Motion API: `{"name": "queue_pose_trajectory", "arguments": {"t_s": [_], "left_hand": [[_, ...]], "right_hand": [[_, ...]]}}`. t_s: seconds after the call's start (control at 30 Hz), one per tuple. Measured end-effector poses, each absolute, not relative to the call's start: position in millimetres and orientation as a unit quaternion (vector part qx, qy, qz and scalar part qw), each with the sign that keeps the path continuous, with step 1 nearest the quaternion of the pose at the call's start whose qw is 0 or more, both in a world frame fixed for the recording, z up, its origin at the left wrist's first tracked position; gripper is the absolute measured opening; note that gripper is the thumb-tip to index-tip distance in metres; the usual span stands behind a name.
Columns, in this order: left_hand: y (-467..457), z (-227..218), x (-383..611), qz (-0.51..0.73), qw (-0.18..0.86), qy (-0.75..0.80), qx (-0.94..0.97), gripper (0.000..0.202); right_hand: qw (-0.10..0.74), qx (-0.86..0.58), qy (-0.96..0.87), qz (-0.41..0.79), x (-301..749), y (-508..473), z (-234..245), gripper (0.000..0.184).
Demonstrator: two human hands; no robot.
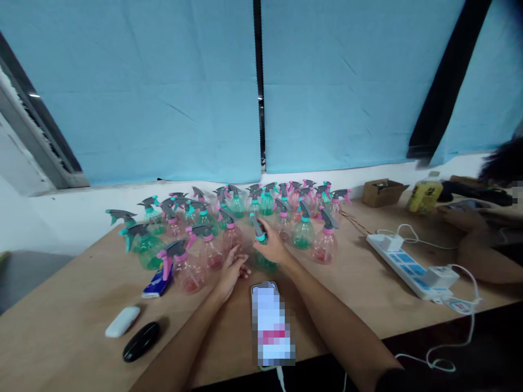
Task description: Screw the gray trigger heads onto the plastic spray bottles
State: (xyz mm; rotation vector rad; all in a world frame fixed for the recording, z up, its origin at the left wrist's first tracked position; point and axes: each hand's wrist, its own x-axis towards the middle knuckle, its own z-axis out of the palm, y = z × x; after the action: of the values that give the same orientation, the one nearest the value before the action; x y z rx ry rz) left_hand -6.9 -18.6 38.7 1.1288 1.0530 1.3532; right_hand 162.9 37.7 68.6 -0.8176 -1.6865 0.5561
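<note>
Right hand (273, 245) gripping 1 green bottle (266, 263)
The bottle is at 3 o'clock from the left hand (232, 268), whose fingers are loosely parted.

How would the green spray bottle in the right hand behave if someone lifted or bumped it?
The green spray bottle is probably light: its see-through body looks like plastic. The trigger head sits high above it, so a bump there might tip it. Seemingly rounded like the neighbouring bottle, it could roll once toppled.
</note>
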Motion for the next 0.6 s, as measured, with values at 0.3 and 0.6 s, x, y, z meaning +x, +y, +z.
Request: {"name": "queue_pose_trajectory", "arguments": {"t_s": [0.3,0.6], "left_hand": [[-19,38,-6,0.553,0.521,0.44,0.478,0.065],[-16,38,-7,0.532,0.522,0.445,0.496,0.073]], "right_hand": [[0.58,-0.312,-0.675,0.333,175,47,73,0.051],[0.542,-0.21,-0.675,0.454,173,41,85,0.031]]}}
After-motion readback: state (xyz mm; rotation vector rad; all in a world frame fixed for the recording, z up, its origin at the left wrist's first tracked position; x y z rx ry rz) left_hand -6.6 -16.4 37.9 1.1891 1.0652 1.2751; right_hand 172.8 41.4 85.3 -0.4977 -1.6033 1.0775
